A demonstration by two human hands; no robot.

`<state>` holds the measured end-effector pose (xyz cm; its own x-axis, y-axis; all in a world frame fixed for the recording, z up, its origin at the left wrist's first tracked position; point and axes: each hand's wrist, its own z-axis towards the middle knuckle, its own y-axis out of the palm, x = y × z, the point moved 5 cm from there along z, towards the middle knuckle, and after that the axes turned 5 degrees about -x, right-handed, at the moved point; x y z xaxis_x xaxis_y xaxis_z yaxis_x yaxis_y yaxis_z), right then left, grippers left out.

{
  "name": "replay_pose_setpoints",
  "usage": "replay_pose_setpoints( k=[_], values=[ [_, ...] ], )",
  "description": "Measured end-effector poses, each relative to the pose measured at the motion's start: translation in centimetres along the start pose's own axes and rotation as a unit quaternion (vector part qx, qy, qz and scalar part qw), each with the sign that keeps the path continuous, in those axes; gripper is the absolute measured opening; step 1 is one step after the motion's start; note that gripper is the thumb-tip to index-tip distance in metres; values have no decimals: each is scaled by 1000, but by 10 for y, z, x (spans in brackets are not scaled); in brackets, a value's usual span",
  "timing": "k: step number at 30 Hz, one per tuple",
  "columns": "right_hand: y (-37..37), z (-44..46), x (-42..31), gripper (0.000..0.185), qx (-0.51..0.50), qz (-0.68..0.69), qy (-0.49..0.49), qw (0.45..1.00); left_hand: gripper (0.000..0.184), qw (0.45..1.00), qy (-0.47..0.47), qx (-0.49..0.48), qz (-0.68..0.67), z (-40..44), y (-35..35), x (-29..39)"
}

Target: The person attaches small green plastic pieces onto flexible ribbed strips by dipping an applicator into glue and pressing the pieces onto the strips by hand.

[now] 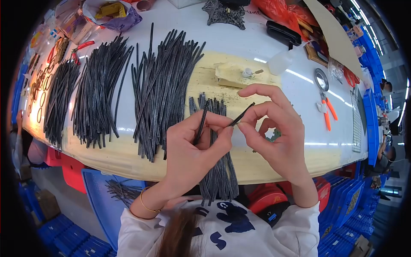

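My left hand [192, 145] is closed, with a thin black braided-looking strip [201, 122] upright in its curled fingers. Its thumb and forefinger also meet at the lower end of a second short black strip [244, 113]. That strip slants up to the right between both hands. My right hand [276, 132] pinches it with thumb and finger, the other fingers raised and curved. A bundle of similar strips [219, 175] lies below and behind my left hand, partly hidden by it. A small green item [273, 135] shows through the fingers of my right hand.
Large piles of black strips [165, 85] [100, 90] cover the table's left half. A yellowish block [233, 75] stands ahead. To the right lie orange-handled pliers [329, 113] and a roll of tape [320, 80]. A blue bin [96, 184] sits below the table edge.
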<state>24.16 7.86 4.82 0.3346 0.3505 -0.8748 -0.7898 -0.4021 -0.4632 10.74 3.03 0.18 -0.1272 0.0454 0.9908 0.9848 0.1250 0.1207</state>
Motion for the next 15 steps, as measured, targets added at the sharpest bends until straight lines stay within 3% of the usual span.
replay_pose_setpoints(
  k=[15],
  values=[
    [-1, 9, 6, 8, -45, 67, 37, 996, 8, 1000, 17, -3, 16, 0, -1, 1]
  ],
)
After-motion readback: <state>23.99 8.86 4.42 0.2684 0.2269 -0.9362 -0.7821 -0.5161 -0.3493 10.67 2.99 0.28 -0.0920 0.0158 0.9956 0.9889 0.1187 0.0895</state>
